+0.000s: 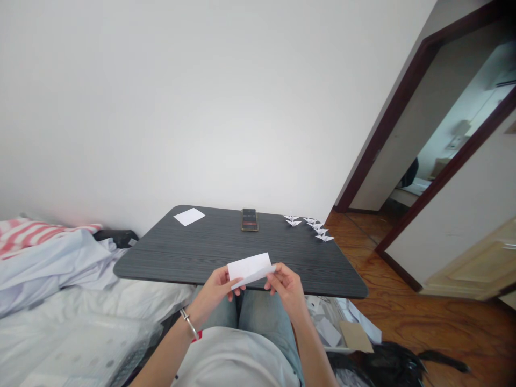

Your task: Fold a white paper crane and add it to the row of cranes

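A sheet of white paper (249, 267), its near edge folded up, is held over the front edge of the dark table (181, 258). My left hand (222, 282) pinches its left end between thumb and fingers. At the other end, my right hand (285, 282) grips the folded corner, thumb on top. Several white folded paper cranes (316, 226) stand in a cluster at the table's back right. Another flat piece of white paper (189, 216) lies at the back left. Between these, a phone (249, 220) rests near the wall.
Left of the table is a bed with rumpled white bedding (133, 301) and a striped cloth (40, 235). Below the table on the right sit an open box of papers (328, 328) and a black bag (393, 365). A doorway (403, 123) opens at the right.
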### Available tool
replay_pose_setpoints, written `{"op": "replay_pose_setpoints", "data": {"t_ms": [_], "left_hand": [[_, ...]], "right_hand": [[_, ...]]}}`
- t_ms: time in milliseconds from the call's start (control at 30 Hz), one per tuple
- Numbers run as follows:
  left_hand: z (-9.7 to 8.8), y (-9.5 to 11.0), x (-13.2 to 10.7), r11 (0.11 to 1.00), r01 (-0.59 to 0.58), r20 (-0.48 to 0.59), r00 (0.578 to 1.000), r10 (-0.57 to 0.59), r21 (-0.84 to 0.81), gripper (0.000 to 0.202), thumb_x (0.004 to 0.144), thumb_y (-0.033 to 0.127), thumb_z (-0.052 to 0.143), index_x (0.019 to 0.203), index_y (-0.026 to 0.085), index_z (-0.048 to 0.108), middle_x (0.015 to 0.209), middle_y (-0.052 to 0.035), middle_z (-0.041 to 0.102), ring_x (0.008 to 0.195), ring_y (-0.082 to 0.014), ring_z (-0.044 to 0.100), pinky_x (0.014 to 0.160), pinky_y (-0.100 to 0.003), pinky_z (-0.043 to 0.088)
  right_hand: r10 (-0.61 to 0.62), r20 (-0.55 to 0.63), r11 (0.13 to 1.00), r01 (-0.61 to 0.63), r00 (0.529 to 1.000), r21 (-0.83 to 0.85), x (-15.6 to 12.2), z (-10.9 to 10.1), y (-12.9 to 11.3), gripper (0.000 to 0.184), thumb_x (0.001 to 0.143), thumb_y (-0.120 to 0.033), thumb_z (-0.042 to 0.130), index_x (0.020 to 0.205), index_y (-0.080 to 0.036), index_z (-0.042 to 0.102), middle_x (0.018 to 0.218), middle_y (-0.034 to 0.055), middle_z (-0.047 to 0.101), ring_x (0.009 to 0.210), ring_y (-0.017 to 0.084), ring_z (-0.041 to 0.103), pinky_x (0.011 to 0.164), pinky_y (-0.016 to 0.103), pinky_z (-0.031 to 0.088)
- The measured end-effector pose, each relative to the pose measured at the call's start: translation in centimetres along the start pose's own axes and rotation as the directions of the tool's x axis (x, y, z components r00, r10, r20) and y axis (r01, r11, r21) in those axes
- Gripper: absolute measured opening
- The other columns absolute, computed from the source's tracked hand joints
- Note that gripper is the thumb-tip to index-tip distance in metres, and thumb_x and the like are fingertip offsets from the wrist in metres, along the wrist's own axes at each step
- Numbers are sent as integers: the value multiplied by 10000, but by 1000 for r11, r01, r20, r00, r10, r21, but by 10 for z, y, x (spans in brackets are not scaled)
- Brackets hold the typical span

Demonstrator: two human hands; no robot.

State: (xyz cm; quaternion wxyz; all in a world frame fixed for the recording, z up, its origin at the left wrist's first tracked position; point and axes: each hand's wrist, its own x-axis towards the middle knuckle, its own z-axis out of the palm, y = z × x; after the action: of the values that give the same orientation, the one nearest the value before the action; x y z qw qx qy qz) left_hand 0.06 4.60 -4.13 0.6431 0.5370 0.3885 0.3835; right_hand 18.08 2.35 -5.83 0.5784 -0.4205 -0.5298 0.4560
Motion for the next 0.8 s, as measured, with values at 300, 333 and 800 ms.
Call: {"op": "replay_pose_setpoints", "data": {"t_ms": [300,333,800], "left_hand": [[-3,-3,1,998,-55,6,998,55,-21,325,647,318,657,882,113,567,614,15,542,517,-82,448,436,-181,309],[-3,-3,1,998,-58,4,998,58,-17,315,639,315,664,863,117,564,612,19,535,515,-81,442,431,-179,303],[-6,-12,5,998,-62,-43,997,61,-10,254,656,321,642,738,140,484,608,28,509,515,-80,430,434,-173,262]], "right_hand": [[-87,10,989,85,996,119,2,-1,1,98,692,-231,595,617,-172,573,763,20,536,627,126,513,507,207,374],[-80,3,990,79,997,118,2,-1,1,103,690,-229,593,608,-171,569,746,18,536,615,123,505,504,205,367],[-35,-146,995,48,989,87,2,-6,5,73,708,-221,522,694,-170,573,759,36,594,606,133,526,435,187,383]]}}
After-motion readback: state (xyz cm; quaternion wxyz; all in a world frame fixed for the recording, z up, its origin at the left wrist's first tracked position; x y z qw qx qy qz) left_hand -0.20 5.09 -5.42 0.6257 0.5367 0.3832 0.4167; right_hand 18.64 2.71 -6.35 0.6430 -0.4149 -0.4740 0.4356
